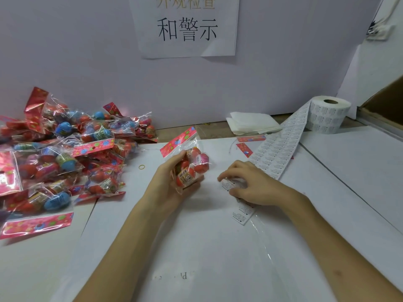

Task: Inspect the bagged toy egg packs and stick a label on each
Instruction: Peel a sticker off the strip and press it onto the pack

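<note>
My left hand (174, 184) grips one clear bag of red and pink toy eggs (192, 162) with a red flowered header card, held just above the table at centre. To its right, my right hand (250, 184) rests on the end of a white label strip (277, 149), fingers curled and pinching a label (226, 184) at the strip's end. The strip runs back to a label roll (327, 114) at the far right. A large pile of bagged egg packs (65, 153) lies at the left.
A folded white cloth (253, 123) lies against the back wall. A yellow rubber band (142, 166) sits beside the pile. Loose red header cards (244, 149) lie near the strip. A cardboard box edge (383, 107) stands at the far right. White paper covers the table.
</note>
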Demonstrator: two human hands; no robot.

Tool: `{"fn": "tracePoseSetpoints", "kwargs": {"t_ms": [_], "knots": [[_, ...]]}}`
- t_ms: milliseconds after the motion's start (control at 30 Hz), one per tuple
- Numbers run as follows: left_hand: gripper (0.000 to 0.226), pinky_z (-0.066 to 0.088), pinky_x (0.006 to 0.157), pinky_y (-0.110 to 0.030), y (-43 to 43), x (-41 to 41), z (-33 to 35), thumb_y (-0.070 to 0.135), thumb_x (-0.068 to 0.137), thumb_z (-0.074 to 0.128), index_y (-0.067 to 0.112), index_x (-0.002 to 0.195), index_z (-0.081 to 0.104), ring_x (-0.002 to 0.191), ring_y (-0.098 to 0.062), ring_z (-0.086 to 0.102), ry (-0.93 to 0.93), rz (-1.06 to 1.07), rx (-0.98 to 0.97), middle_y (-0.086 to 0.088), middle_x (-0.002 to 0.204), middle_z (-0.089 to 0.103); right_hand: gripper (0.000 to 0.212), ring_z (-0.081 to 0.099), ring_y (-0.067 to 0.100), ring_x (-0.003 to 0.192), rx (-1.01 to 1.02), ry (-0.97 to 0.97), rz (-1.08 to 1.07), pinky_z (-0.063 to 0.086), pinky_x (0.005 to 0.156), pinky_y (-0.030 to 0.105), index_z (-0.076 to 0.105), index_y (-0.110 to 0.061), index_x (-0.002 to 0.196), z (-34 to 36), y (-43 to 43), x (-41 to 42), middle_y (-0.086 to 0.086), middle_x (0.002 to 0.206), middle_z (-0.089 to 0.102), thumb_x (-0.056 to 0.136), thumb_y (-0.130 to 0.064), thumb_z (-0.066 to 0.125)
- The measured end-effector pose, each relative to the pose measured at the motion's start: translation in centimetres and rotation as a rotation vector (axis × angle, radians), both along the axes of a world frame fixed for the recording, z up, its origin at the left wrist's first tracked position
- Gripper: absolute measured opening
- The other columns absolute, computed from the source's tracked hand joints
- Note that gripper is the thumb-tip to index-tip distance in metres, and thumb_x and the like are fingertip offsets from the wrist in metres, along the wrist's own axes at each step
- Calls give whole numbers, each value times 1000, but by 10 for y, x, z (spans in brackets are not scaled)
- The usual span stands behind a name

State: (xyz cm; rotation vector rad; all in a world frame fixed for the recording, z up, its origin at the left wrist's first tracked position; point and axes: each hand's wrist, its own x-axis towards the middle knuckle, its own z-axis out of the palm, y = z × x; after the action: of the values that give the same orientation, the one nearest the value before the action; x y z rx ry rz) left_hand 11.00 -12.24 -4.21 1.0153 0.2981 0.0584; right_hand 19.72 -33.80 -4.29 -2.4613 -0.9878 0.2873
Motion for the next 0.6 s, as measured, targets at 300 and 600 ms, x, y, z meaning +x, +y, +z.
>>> {"fn": "tracePoseSetpoints", "kwargs": {"t_ms": [300,600], "knots": [[44,50,103,-50,2,-3,0,35,82,73,12,119,73,117,-38,67,19,-160,40,-19,127,70,14,56,7,102,268,-49,-36,44,91,29,65,-33,90,-4,7,-3,-12,104,61,95,-20,65],[45,57,98,-45,-12,-2,-9,33,85,73,4,120,74,109,-31,69,27,-335,138,-21,124,70,15,57,1,102,466,-166,-118,51,84,20,66,-25,100,0,9,-1,-10,107,61,88,-22,76]]}}
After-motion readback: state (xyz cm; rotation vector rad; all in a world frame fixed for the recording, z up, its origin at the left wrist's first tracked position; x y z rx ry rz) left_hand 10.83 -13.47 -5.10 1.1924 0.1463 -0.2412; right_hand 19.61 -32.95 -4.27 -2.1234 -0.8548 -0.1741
